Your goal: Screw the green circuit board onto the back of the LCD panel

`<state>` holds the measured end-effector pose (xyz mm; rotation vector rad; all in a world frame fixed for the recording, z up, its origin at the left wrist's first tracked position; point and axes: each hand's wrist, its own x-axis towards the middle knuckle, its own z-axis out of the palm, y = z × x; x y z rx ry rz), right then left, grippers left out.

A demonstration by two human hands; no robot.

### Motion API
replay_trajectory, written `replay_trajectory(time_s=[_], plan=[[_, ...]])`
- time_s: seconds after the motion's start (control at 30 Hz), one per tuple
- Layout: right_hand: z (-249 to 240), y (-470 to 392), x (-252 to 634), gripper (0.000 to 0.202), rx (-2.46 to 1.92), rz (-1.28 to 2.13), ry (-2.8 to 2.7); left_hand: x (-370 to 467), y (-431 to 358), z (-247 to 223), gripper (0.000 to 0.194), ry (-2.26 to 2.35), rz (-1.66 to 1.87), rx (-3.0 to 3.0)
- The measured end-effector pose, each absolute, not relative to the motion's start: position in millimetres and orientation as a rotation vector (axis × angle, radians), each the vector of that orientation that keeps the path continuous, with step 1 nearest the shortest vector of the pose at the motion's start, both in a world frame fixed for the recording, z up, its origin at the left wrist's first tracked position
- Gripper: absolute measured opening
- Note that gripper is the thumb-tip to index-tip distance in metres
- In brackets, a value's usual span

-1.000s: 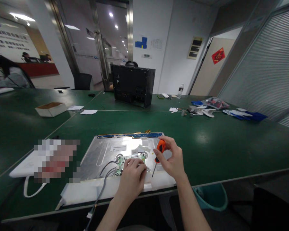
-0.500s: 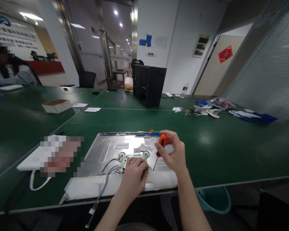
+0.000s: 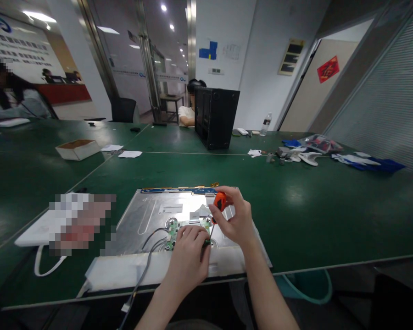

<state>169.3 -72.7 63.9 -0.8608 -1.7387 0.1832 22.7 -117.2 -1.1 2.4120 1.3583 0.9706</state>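
Note:
My right hand point(image 3: 234, 219) is closed on the orange-and-black handle of a screwdriver point(image 3: 219, 201). The shaft slants down and left, its tip close to my left fingers at the right end of a small green circuit board point(image 3: 172, 233). My left hand point(image 3: 192, 250) presses on that board with bent fingers, hiding much of it; whether the fingertips pinch something small is hidden. The board lies on the silvery metal back of a display panel point(image 3: 132, 223), which has a blue circuit strip point(image 3: 168, 190) along its far edge. Dark cables point(image 3: 147, 261) run from the board over the near edge.
Left of the panel lies a white device point(image 3: 34, 231) with a white cable, partly blurred out. A black computer case point(image 3: 223, 119) stands farther back, a person behind it. An open box point(image 3: 77, 150) sits back left, a bottle point(image 3: 265, 123) back right. A teal bin point(image 3: 313, 286) is below the table edge.
My right hand has brought the screwdriver left and slightly down, its tip now at my left fingers on the circuit board. My left hand stays on the board. The camera view has shifted slightly.

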Motion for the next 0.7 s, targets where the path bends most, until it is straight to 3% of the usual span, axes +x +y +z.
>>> replay_trajectory(time_s=[0.3, 0.7], plan=[[56.1, -68.5, 162.7, 0.031, -0.878, 0.077, -1.734, 21.3, -114.3, -6.2, 0.009, 1.344, 1.003, 2.425], [55.5, -66.4, 166.3, 0.03, -0.871, 0.214, -1.703, 20.5, -111.9, -7.4, 0.009, 1.315, 1.013, 2.411]])
